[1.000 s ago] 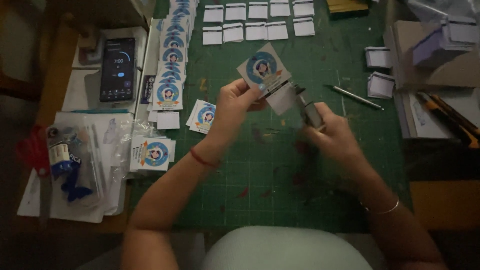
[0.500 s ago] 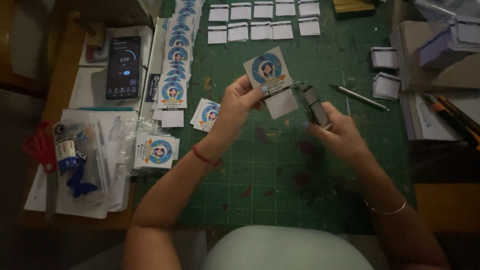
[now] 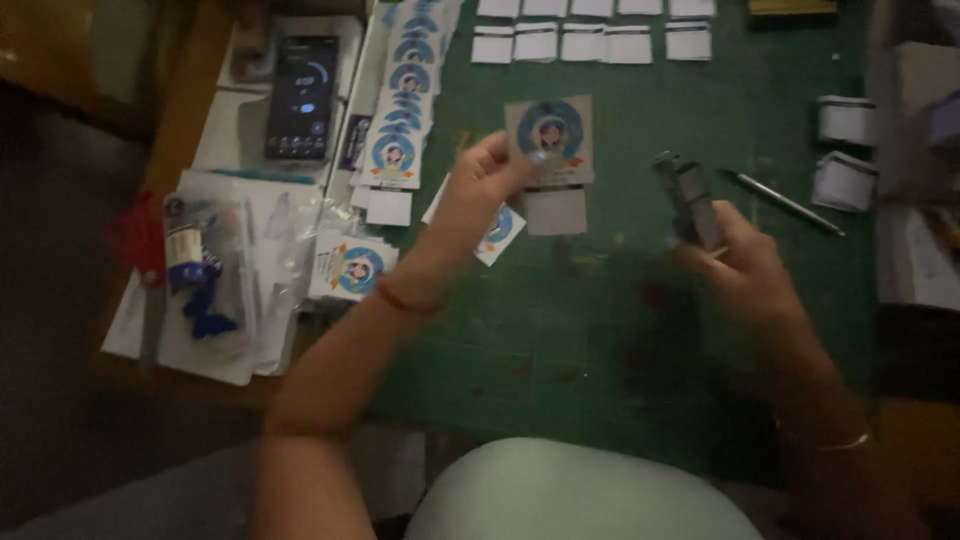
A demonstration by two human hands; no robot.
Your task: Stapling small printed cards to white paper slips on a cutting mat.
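Note:
My left hand (image 3: 485, 190) pinches the left edge of a printed card (image 3: 551, 140) with a round blue picture; a plain paper piece (image 3: 555, 210) hangs from the card's lower edge. The card is held upright above the green cutting mat (image 3: 620, 330). My right hand (image 3: 735, 265) is a little to the right of the card, apart from it, and grips a small dark stapler-like tool (image 3: 685, 195) that points up and away. Another printed card (image 3: 497, 230) lies on the mat partly behind my left hand.
An overlapping row of similar printed cards (image 3: 403, 90) runs along the mat's left edge, with a small stack (image 3: 352, 268) nearer me. Folded white papers (image 3: 590, 42) lie at the far edge, a pen (image 3: 782, 200) to the right, a phone (image 3: 301, 95) and plastic bags (image 3: 215, 275) at left.
My right hand with the tool has drawn away to the right from the card. The card stays in my left hand, shifted slightly left and turned more square.

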